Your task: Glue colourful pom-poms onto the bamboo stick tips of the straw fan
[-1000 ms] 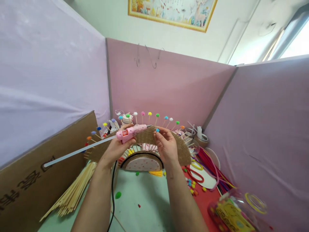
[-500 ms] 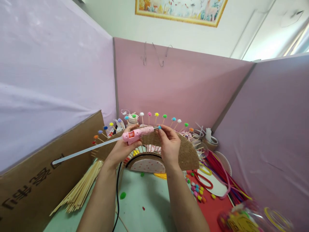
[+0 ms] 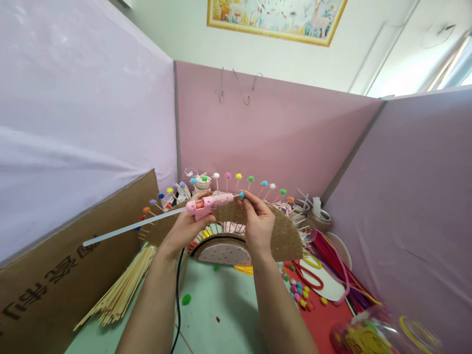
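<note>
Since a second ago the blue pom-pom (image 3: 242,195) has gone from being held apart at the right to touching the nozzle tip of the pink hot glue gun (image 3: 210,203); the hands have closed toward each other.

The left hand (image 3: 184,227) is clenched around the gun's grip, with a clear glue stick (image 3: 132,227) trailing from its back toward 9 o'clock and a black cord (image 3: 178,295) hanging toward 6 o'clock. The right hand (image 3: 258,222) pinches the pom-pom between thumb and fingers (image 3: 250,200), right at the nozzle.

Both hands hover just in front of the brown arch-shaped cork piece (image 3: 283,236), which stands on the bench (image 3: 221,305). Wooden sticks tipped with coloured pom-poms fan out from behind it toward 12 o'clock. A bundle of bamboo skewers (image 3: 118,292) lies at 8 o'clock, loose pom-poms (image 3: 299,292) and pipe cleaners (image 3: 332,255) at 4 o'clock.

The risk I judge greatest: the fingertips sit so close to the hot nozzle that a slight slip, or too much glue squeezed out, could burn them or leave the pom-pom stuck to the skin. Glue strings could also drip onto the cork.
</note>
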A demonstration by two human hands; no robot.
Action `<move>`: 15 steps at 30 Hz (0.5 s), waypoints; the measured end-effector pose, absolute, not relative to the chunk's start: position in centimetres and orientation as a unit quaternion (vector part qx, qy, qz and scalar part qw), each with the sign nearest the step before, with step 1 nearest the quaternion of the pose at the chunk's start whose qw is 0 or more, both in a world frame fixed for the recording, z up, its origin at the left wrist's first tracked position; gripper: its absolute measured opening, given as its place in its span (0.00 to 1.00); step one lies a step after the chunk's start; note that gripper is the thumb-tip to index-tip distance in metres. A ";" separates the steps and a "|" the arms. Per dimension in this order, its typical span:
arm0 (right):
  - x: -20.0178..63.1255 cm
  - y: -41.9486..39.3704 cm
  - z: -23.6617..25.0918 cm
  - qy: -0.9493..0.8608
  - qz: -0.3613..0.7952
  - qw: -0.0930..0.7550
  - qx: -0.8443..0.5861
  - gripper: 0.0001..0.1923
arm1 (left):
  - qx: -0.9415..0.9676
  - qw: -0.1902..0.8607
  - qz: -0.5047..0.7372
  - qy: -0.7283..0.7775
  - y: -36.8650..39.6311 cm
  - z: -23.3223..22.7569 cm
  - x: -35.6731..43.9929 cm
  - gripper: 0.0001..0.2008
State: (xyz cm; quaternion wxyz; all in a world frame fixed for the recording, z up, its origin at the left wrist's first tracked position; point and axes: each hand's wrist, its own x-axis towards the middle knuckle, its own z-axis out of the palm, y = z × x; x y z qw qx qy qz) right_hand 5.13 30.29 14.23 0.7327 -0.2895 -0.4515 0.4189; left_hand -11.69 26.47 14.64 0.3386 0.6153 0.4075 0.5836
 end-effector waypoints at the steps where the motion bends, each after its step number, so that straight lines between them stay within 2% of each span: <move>1: 5.1 30.3 14.2 -0.453 0.415 0.733 -0.292 0.13 | 0.616 0.334 0.586 0.407 26.5 14.6 -11.7 0.29; 9: 5.2 30.1 14.4 -0.466 0.398 0.731 -0.300 0.13 | 0.607 0.319 0.591 0.425 26.6 14.3 -11.8 0.31; 15: 5.2 30.2 14.3 -0.475 0.395 0.725 -0.305 0.14 | 0.609 0.339 0.586 0.412 26.5 14.6 -11.6 0.29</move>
